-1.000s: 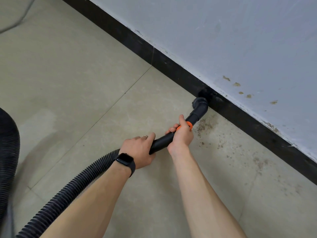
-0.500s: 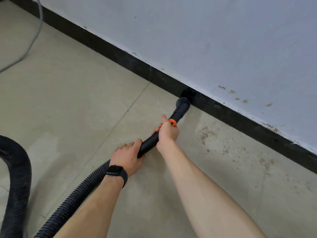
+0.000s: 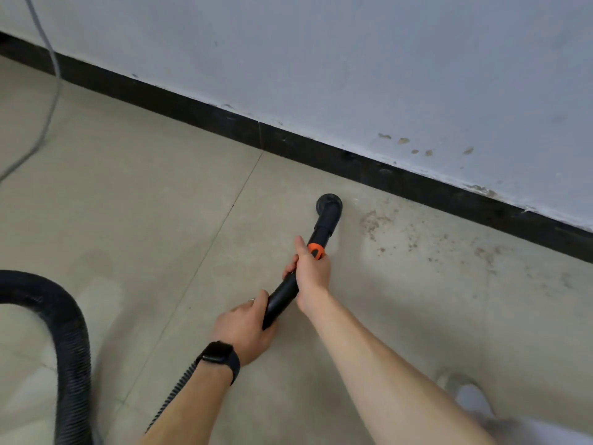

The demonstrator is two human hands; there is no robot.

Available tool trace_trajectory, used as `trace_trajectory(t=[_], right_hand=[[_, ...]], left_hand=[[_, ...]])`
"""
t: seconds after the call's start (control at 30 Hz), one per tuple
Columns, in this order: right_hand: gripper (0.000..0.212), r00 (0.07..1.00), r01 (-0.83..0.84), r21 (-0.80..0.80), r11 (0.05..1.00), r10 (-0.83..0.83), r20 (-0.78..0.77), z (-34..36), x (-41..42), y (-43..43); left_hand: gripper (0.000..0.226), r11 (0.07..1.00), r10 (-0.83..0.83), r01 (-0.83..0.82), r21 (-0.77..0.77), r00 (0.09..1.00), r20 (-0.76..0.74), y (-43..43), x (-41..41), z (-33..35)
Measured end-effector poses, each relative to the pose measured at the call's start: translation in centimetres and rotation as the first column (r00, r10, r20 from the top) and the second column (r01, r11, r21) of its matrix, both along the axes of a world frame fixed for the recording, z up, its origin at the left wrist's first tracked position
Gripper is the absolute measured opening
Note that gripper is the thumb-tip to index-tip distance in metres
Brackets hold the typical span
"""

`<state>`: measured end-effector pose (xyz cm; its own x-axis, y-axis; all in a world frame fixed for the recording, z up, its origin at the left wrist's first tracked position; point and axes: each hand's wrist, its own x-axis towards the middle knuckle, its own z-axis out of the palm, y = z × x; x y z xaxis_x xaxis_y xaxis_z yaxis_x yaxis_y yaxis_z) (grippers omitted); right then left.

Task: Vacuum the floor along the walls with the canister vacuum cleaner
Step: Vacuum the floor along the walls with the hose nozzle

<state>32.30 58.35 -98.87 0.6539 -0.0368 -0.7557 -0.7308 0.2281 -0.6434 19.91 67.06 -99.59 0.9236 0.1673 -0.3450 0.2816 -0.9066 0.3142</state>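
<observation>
Mid-job: left hand (image 3: 245, 327) and right hand (image 3: 313, 273), fingers wrapped round the wand (image 3: 282, 297), hold its nozzle (image 3: 328, 205) on the floor (image 3: 144, 203) near the baseboard (image 3: 353, 165); brown specks (image 3: 375, 221) to its right look not yet vacuumed.

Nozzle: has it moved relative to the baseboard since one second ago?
Yes. The nozzle has pulled back from the black baseboard onto open floor, toward the person.

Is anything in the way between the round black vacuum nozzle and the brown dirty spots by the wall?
Nothing visible. Only bare beige tile floor lies between the round black vacuum nozzle and the brown dirt specks to its right.
</observation>
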Motion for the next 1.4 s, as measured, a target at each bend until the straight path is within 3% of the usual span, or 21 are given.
trace_trajectory(t=[0.3,0.6,0.8,1.4], right_hand=[[0.03,0.981,0.168,0.04,0.985,-0.163,-0.101,0.4,-7.9,-3.3],[0.033,0.96,0.259,-0.016,0.966,-0.259,-0.109,0.7,-9.6,-8.4],[0.034,0.967,0.225,0.009,0.974,-0.222,-0.124,1.1,-7.4,-10.4],[0.034,0.989,0.126,0.001,0.992,-0.125,-0.081,0.8,-5.3,-9.0]], left_hand=[[0.031,0.974,-0.226,0.227,0.01,0.967,0.115,0.4,-6.5,-1.2],[0.039,0.952,-0.3,0.307,-0.011,0.936,0.186,-4.7,-7.8,-1.2],[0.041,0.96,-0.279,0.273,0.058,0.937,0.212,-7.3,-6.3,-1.7],[0.044,0.983,-0.184,0.175,0.061,0.957,0.223,-7.1,-5.0,-1.7]])
